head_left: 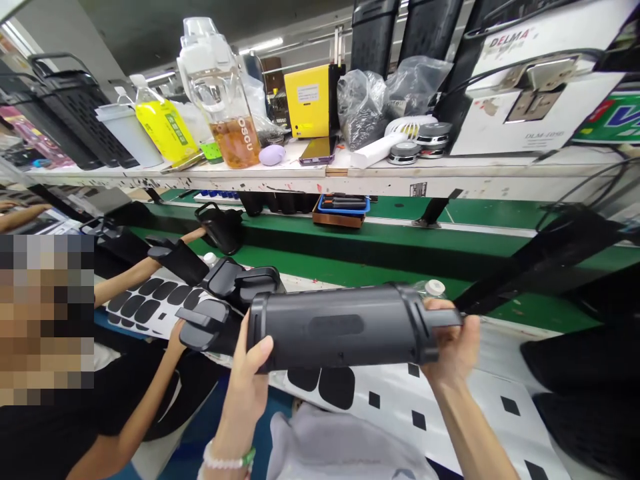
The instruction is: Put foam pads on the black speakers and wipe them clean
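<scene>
Fingers (259, 351) of the left hand (243, 393) and the right hand (451, 347) curl closed around a black cylindrical speaker housing (340, 327), one hand at each ribbed end, with the long body spanning between them. The housing is held up, slightly tilted, above a white mat with black rounded shapes (400, 407) on the surface. This two-ended grip appears to keep the oval recess (336, 325) at mid-body uncovered and in view. A beaded bracelet (227, 459) circles the left wrist. Toward the surface's left side, a co-worker's hand (175, 339) is beside black moulded parts (215, 327), over a similar mat (150, 308). A green conveyor belt (380, 243) runs beyond the far edge. Past it, a shelf (450, 170) carries a clear water bottle (220, 93), speaker drivers (433, 139) and plastic bags (363, 107), apparently stowed away from the hands' working area.
</scene>
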Tool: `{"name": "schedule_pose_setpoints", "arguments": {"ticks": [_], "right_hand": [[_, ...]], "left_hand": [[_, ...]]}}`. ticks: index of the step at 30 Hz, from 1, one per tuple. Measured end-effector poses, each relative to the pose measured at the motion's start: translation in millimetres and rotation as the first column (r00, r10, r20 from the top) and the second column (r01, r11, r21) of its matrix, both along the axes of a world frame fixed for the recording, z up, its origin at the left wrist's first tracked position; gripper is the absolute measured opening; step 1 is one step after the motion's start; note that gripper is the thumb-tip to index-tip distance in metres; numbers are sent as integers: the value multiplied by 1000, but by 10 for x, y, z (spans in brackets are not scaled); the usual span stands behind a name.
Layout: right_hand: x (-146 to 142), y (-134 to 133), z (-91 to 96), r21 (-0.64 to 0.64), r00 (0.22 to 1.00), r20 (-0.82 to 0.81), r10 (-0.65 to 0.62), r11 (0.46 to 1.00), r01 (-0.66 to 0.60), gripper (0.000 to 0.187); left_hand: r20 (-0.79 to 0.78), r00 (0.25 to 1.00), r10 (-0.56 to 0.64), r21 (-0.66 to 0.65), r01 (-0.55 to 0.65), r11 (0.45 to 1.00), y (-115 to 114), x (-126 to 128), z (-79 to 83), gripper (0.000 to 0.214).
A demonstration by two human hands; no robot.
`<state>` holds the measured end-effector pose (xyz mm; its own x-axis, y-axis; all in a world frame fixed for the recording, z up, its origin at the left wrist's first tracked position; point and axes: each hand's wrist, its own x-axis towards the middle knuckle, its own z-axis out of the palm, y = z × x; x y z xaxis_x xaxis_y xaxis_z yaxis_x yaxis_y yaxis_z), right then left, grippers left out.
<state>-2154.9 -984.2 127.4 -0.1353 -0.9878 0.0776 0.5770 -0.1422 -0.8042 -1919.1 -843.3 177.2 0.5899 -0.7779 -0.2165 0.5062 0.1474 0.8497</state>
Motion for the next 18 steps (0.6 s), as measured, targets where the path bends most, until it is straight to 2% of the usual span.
{"name": "schedule_pose_setpoints", "arguments": {"ticks": [2, 4, 8, 11, 14, 16, 18], "right_hand": [[-43, 17, 236, -34, 990, 81, -115, 992, 119, 50], [-118, 18, 382, -87, 983, 122, -137, 985, 148, 48], [-319, -79, 521, -225, 978, 118, -174, 954, 197, 41], [-399, -203, 627, -278, 968, 170, -185, 933, 227, 40], [-381, -260, 765, -305, 965, 179, -193, 921, 241, 38], [-323, -229, 839, -295, 968, 150, -200, 926, 237, 36], [-245, -165, 877, -281, 970, 142, -196, 932, 229, 34]], "left_hand": [[-73, 997, -36, -43, 33, 999, -111, -93, 53, 61], [-111, 991, -70, -62, 63, 996, -216, -176, 103, 59], [-57, 976, -210, -99, 204, 974, -382, -243, 171, 66], [34, 941, -338, -146, 339, 929, -451, -214, 170, 71], [49, 904, -426, -163, 428, 889, -496, -171, 156, 74], [21, 917, -399, -173, 397, 902, -531, -157, 161, 73], [-4, 954, -300, -167, 295, 941, -569, -155, 179, 71]]}}
